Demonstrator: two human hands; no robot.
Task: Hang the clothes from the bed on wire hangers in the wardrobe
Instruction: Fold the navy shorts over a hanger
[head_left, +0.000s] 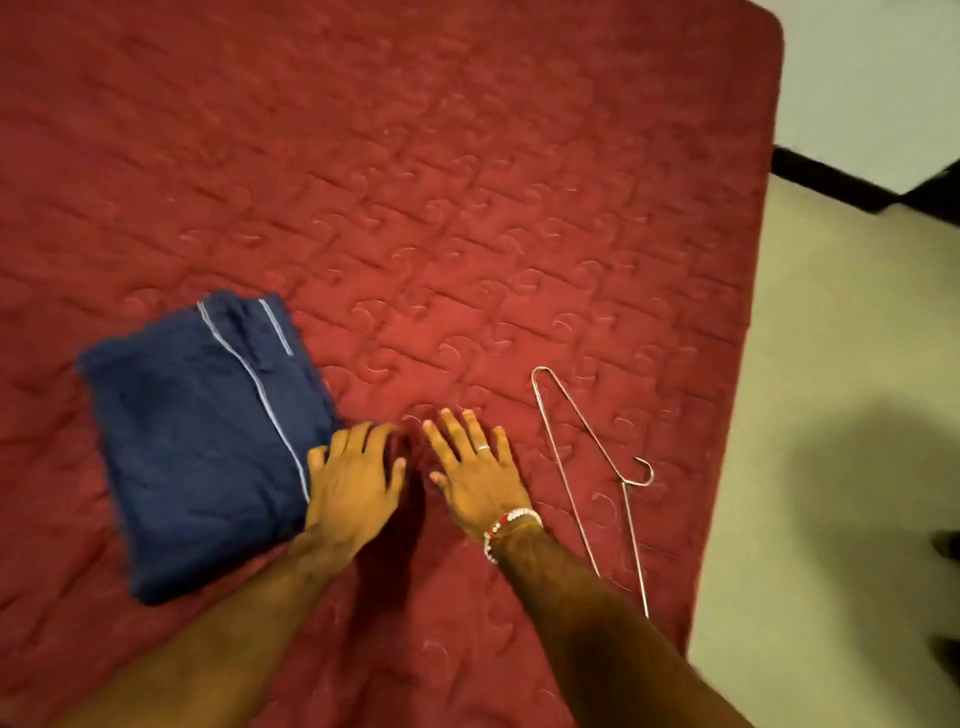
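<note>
The left hand (353, 478) lies flat on the bed (467, 208) with the fingers straight and spread, and it grasps nothing. Its outer edge is just beside the folded navy garment (202, 447); whether it really touches the cloth, I cannot tell. The right hand (478, 478) lies close next to it, also flat and released, fingers spread on the red quilt. It wears a ring (483, 448), and there is a beaded bracelet (511, 525) on the wrist. The two hands are near each other but apart, with a small strip of quilt between the thumbs. To the left, the garment is a dark blue piece with thin pale stripes, folded into a neat square on the bed. To the right of the right hand, a wire hanger (626, 482) lies flat on the quilt, near the edge of the bed, with its hook pointing towards the pale floor (805, 364). The hanger and the garment are well apart, with both hands between them. The wardrobe is not in view. In my judgement the work on this piece is at the beginning: the garment is folded, it is not on the hanger, and nothing is lifted. What is left is to unfold it, put it on the hanger and carry it to the wardrobe.
</note>
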